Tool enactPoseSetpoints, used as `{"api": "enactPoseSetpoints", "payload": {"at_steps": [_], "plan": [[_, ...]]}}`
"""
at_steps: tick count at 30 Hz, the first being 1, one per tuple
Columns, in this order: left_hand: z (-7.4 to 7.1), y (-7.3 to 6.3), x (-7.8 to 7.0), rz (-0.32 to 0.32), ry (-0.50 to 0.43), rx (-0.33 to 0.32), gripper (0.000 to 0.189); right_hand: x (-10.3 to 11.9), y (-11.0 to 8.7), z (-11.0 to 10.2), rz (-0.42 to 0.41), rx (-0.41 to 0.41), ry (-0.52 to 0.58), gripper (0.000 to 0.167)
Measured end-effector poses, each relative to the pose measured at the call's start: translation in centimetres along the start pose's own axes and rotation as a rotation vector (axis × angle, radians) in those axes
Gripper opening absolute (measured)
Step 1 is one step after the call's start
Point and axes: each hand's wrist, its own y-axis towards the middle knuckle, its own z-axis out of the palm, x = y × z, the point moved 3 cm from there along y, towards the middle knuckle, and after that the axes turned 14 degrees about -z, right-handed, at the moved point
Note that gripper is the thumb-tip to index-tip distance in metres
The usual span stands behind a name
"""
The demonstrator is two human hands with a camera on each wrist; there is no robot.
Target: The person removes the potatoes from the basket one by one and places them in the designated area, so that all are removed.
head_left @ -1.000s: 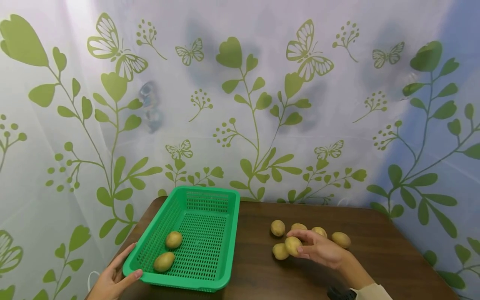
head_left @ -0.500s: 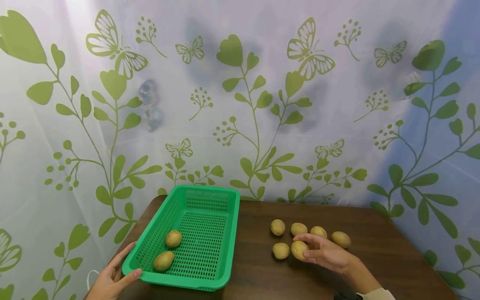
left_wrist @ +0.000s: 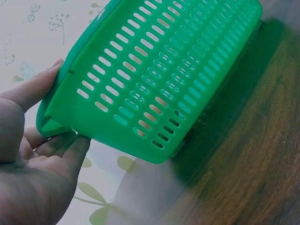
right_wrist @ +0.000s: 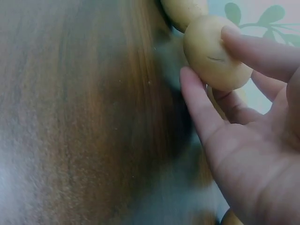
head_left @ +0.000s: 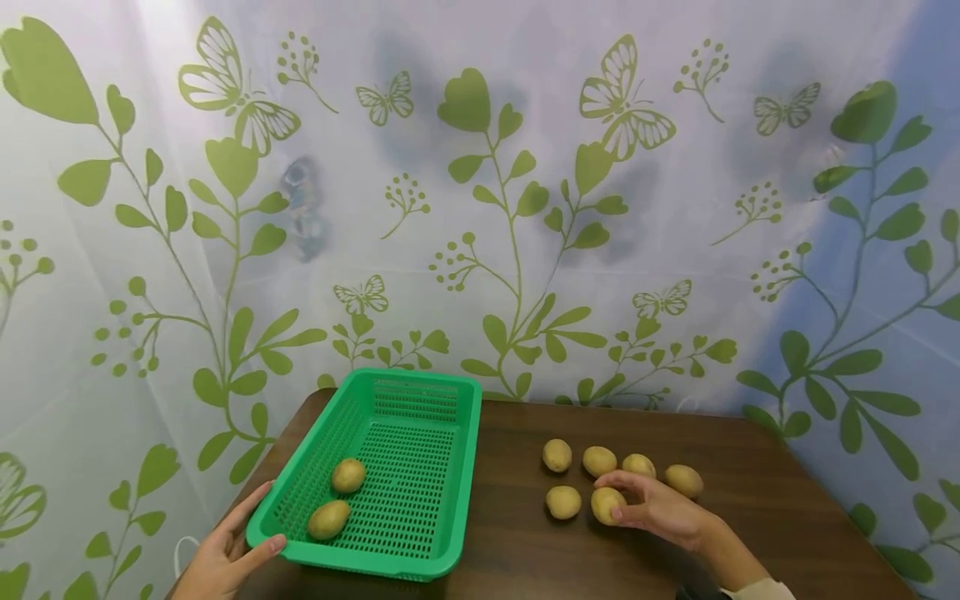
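Observation:
With its thumb on the rim and fingers beneath, my left hand grips the near left corner of a green plastic basket. The left wrist view shows the basket's slotted side wall from outside. Two potatoes lie inside near the left wall, a rounder potato and a longer potato. My right hand pinches another potato between thumb and fingers, close over the table. In the right wrist view this potato has a short dark mark. Just left of it sits a loose potato.
Several more potatoes form a back row: one potato at its left end, another potato at its right end. All rest on a dark wooden table. Behind it hangs a curtain printed with green leaves and butterflies.
My right hand has shifted right with its potato, which now stands apart from the loose potato it overlapped before. The left hand and the basket have stayed put.

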Motion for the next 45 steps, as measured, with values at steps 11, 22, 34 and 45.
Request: {"api": "enactPoseSetpoints", "payload": {"at_steps": [11, 22, 34, 45], "plan": [[-0.1, 0.1, 0.2, 0.025, -0.006, 0.016, 0.077, 0.9, 0.2, 0.4, 0.070, 0.009, -0.384, 0.044], [0.2, 0.1, 0.1, -0.007, -0.001, 0.009, 0.078, 0.6, -0.4, -0.3, 0.099, 0.012, -0.458, 0.042], [0.1, 0.1, -0.3, -0.033, 0.059, -0.021, 0.077, 2.1, 0.2, -0.2, 0.070, 0.034, -0.465, 0.045], [0.0, 0.0, -0.1, 0.010, 0.018, 0.010, 0.078, 5.1, 3.2, 0.5, 0.030, 0.079, -0.512, 0.044]]}}
